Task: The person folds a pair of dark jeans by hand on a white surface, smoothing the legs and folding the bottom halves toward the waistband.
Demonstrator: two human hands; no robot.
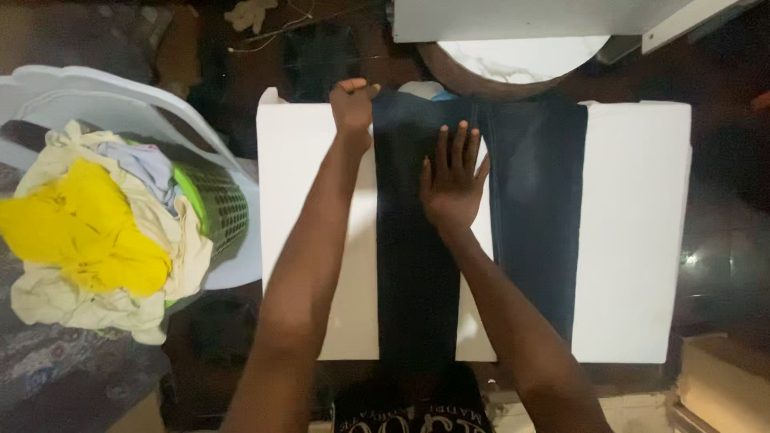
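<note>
A pair of dark navy trousers (417,265) lies spread on a white board (634,232), its two legs running toward me with a white gap between them. My left hand (353,104) is closed on the far left corner of the left leg, near the waist end. Flat on the same leg rests my right hand (453,180), fingers spread and pointing away from me. The right leg (537,208) lies untouched beside it.
A laundry basket (228,208) at the left holds a heap of yellow, cream and grey clothes (88,232). Beyond the board stand a round white-topped object (521,60) and a white panel (513,20). A cardboard box (726,385) sits at the lower right.
</note>
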